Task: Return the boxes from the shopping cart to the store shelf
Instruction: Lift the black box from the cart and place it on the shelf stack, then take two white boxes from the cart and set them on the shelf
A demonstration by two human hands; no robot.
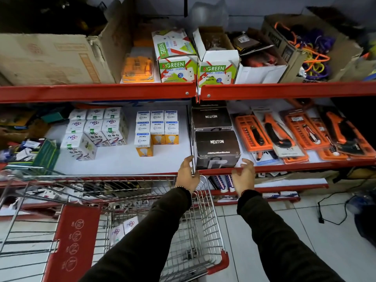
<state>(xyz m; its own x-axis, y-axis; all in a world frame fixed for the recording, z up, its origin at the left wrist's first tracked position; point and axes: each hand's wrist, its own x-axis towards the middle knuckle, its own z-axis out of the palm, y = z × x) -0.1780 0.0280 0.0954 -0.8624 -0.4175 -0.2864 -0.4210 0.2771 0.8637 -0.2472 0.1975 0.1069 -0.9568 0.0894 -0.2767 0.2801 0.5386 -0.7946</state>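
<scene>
A dark brown Neuton box (216, 148) stands at the front edge of the white middle shelf (122, 161), with a second Neuton box (211, 119) behind it. My left hand (187, 173) is just left of the front box, fingers spread, empty. My right hand (244, 174) is just right of it, also spread and empty. Neither hand grips the box. Below, the wire shopping cart (199, 220) holds two small white bulb boxes (123, 230) on its bottom.
White bulb boxes (95, 129) and blue-and-yellow bulb boxes (156, 127) sit in rows on the shelf's left part. Orange tool packs (295, 135) lie to the right. Green-labelled boxes (178, 68) and cartons fill the upper shelf. A black cable (329, 210) trails on the tiled floor.
</scene>
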